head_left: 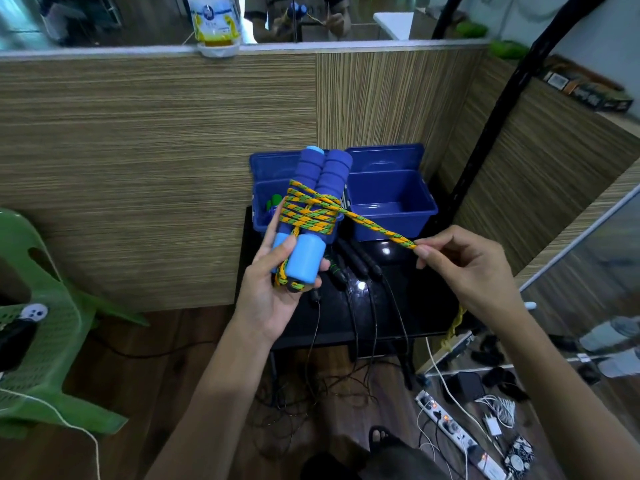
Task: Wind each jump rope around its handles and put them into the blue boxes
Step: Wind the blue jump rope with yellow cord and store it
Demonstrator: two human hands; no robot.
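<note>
Your left hand (273,299) grips the 2 foam handles (317,188) by their hard blue caps, held above the near table; your right hand (460,268) pinches the braided rope (377,228), taut from the coils. Likely light, limp cord: keep tension. Right blue box (391,206) sits beyond.

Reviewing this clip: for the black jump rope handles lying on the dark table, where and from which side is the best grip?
Grip the black handles around their thick middles, coming from above: they lie flat side by side on the table, thin cords trailing off its near edge. The right hand, pinching the yellow-green rope, is nearer.
</note>
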